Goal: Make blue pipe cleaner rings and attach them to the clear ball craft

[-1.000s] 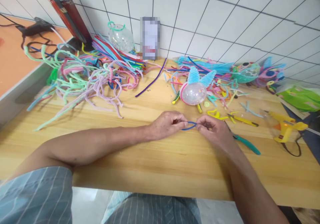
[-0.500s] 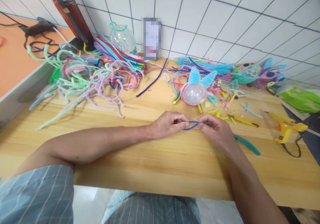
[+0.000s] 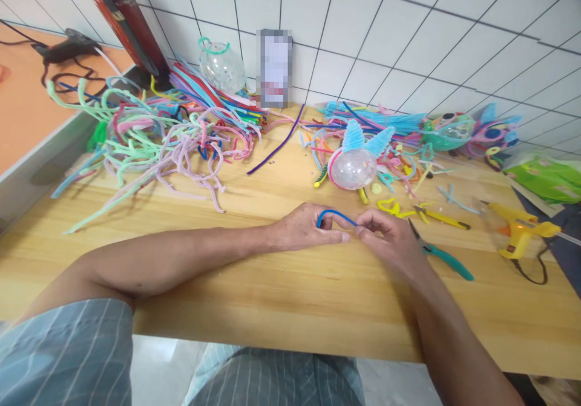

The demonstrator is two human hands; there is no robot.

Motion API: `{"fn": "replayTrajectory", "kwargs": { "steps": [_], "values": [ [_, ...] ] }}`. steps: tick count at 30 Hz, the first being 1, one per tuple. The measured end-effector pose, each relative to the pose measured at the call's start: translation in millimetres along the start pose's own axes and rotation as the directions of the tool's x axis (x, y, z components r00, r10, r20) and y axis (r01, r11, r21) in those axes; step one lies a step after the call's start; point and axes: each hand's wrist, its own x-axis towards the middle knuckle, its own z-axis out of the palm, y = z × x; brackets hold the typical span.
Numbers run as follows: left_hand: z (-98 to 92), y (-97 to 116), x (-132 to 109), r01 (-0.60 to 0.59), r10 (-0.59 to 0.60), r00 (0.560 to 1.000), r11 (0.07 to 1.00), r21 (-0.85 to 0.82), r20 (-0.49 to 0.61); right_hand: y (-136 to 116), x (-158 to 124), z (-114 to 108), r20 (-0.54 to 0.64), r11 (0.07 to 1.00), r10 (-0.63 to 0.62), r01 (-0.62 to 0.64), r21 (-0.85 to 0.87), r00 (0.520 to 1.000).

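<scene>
A short blue pipe cleaner (image 3: 334, 215) arches between my two hands above the wooden table (image 3: 290, 297). My left hand (image 3: 305, 227) pinches its left end, fingers curled. My right hand (image 3: 389, 240) pinches the right end, fingers closed. Both hands rest near the middle of the table, fingertips almost touching. Just behind them sits a clear glitter ball with light blue fuzzy ears and a pink rim (image 3: 354, 163).
A tangled heap of pastel pipe cleaners (image 3: 158, 137) fills the back left. Teal-handled pliers (image 3: 442, 256), yellow-handled cutters (image 3: 442, 217) and a yellow glue gun (image 3: 520, 230) lie to the right. Another clear ball (image 3: 221, 67) stands by the tiled wall.
The blue pipe cleaner was a flat loop between my fingertips; now it is bent up into an arch over my left fingers. My hands have barely shifted.
</scene>
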Motion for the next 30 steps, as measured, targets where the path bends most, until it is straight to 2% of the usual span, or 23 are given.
{"fn": "replayTrajectory", "kwargs": {
  "steps": [6, 9, 14, 16, 21, 25, 30],
  "values": [
    [-0.4, 4.1, -0.6, -0.034, 0.026, 0.988, 0.998, -0.056, -0.149, 2.8, 2.1, -2.9, -0.069, 0.999, 0.051, -0.050, 0.015, 0.996],
    [-3.0, 5.3, -0.1, -0.004, -0.016, 0.977, 0.996, -0.095, -0.213, 8.1, 4.2, -4.5, -0.098, 0.996, 0.085, -0.081, 0.042, 0.992],
    [-6.9, 3.8, 2.4, -0.065, 0.062, 0.951, 0.998, -0.002, -0.303, 12.7, 5.3, -3.9, -0.125, 0.994, 0.101, -0.094, 0.055, 0.987],
    [-6.9, 2.3, 3.0, -0.055, 0.048, 0.955, 0.998, -0.016, -0.294, 12.6, 5.1, -2.6, -0.123, 0.995, 0.076, -0.067, 0.077, 0.990],
    [-6.1, -2.2, 6.4, 0.027, -0.083, 0.968, 0.973, -0.227, -0.238, 16.9, 4.6, 0.0, -0.166, 0.993, 0.067, -0.050, 0.103, 0.984],
    [-6.4, -5.0, 11.5, -0.014, -0.084, 0.963, 0.934, -0.357, -0.257, 25.0, 5.7, -1.6, -0.223, 0.992, 0.102, -0.081, 0.099, 0.970],
    [-4.9, -3.5, 11.1, -0.001, -0.086, 0.973, 0.926, -0.377, -0.215, 25.8, 7.1, -2.8, -0.256, 0.990, 0.107, -0.079, 0.115, 0.961]
  ]
}}
